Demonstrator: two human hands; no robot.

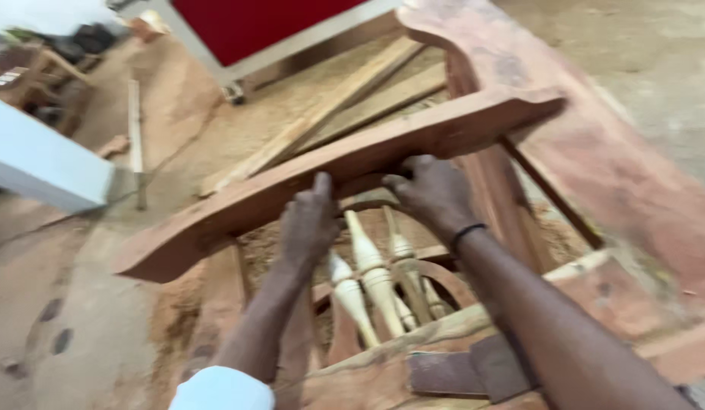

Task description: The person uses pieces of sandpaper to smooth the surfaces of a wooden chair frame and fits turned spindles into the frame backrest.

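Nearest, a white sleeve cuff (221, 389) at the bottom edge. Beyond it, pale turned wooden spindles (371, 277) standing in a reddish wooden frame (519, 228). Above these, left hand (311, 224) and right hand (432, 190) clamped side by side on the long curved reddish-brown wooden armrest (292, 190), fingers apparently curled under its edge, though blurred. Farther off, loose pale wooden planks (330, 106) on the sawdust-covered floor (178, 129), then a red panel with white border (261, 30).
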